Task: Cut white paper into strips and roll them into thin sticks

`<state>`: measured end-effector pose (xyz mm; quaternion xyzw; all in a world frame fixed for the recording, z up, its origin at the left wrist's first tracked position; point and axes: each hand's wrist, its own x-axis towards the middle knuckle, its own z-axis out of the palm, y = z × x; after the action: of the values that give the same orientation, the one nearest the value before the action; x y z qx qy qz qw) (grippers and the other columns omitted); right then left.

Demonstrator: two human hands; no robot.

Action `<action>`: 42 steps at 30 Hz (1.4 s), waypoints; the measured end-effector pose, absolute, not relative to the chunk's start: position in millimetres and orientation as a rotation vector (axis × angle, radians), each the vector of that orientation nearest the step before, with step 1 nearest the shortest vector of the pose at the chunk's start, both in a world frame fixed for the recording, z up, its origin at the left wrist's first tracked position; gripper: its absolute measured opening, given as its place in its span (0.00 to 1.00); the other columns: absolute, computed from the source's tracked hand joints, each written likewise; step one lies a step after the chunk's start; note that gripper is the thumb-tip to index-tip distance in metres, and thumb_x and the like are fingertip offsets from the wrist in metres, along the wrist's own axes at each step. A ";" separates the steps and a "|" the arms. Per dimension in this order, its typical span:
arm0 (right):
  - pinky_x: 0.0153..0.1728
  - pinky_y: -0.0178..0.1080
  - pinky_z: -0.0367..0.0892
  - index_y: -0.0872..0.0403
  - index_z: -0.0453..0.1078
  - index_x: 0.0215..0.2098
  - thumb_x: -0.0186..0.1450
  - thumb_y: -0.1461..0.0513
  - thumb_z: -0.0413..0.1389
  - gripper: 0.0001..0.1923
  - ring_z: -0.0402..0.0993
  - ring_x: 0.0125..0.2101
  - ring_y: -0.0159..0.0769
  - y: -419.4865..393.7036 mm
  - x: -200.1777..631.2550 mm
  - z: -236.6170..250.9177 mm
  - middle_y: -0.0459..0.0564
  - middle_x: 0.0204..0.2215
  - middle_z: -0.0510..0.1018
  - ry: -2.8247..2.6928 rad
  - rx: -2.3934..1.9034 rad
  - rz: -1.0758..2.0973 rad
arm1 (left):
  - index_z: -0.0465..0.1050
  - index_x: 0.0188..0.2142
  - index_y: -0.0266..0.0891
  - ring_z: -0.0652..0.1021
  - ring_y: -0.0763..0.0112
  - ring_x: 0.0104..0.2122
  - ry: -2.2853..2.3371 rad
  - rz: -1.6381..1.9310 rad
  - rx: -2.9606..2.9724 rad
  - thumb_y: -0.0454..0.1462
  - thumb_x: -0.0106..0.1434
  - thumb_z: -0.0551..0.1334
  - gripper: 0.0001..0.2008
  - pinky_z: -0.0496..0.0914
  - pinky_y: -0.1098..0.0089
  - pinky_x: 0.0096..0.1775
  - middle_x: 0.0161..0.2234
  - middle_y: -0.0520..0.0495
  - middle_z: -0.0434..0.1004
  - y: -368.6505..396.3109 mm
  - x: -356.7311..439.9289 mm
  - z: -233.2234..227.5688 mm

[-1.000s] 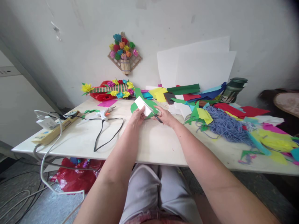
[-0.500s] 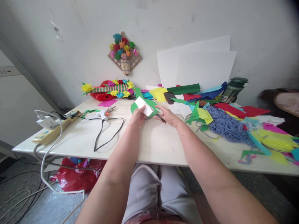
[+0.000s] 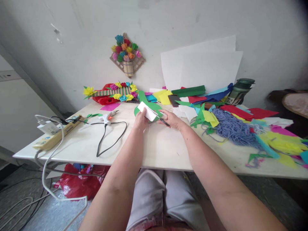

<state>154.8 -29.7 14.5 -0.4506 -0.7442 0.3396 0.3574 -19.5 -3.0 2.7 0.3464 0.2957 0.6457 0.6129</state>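
My left hand (image 3: 140, 120) holds a small white paper piece (image 3: 146, 111) above the white table (image 3: 156, 147). Pressed against the paper's right edge is a pair of scissors (image 3: 161, 120) with dark handles, gripped in my right hand (image 3: 172, 120). Just behind the paper lies a green cut-out shape (image 3: 143, 97) on the table. Both hands are close together near the table's middle.
A glue gun (image 3: 107, 117) with a black cord lies left of my hands, beside a power strip (image 3: 55, 134). Coloured paper scraps (image 3: 207, 117) and blue yarn (image 3: 232, 129) cover the right side. White sheets (image 3: 204, 70) and a paper flower craft (image 3: 126, 55) are at the wall.
The white paper has turned slightly in my left hand and the scissors have shifted a little along its edge. Nothing else on the table has moved.
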 end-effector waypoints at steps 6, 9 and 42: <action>0.15 0.30 0.56 0.57 0.60 0.59 0.50 0.52 0.64 0.41 0.57 0.13 0.24 -28.7 155.5 11.7 0.37 0.15 0.67 -1.918 -1.160 0.871 | 0.69 0.41 0.34 0.79 0.60 0.42 0.679 1.487 0.799 0.38 0.63 0.57 0.10 0.72 0.57 0.46 0.35 0.40 0.79 -1.8 -18.5 1.4; 0.14 0.29 0.55 0.56 0.60 0.58 0.50 0.52 0.64 0.41 0.57 0.13 0.24 -28.9 155.4 11.2 0.38 0.16 0.68 -1.900 -1.155 0.918 | 0.69 0.41 0.34 0.79 0.60 0.41 0.662 1.467 0.823 0.39 0.62 0.58 0.11 0.72 0.58 0.46 0.34 0.41 0.79 -1.5 -18.2 0.1; 0.16 0.28 0.52 0.51 0.60 0.58 0.50 0.54 0.64 0.39 0.54 0.15 0.23 -24.3 148.9 1.7 0.37 0.17 0.69 -1.822 -1.118 0.992 | 0.68 0.41 0.34 0.79 0.58 0.39 0.628 1.454 0.862 0.41 0.60 0.60 0.13 0.74 0.58 0.42 0.32 0.40 0.79 -0.3 -16.5 -3.4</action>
<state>148.9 -24.3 1.7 -0.4384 -0.7144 0.3888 0.3825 -16.5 -0.3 -3.4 0.3751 0.2733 0.6322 0.6204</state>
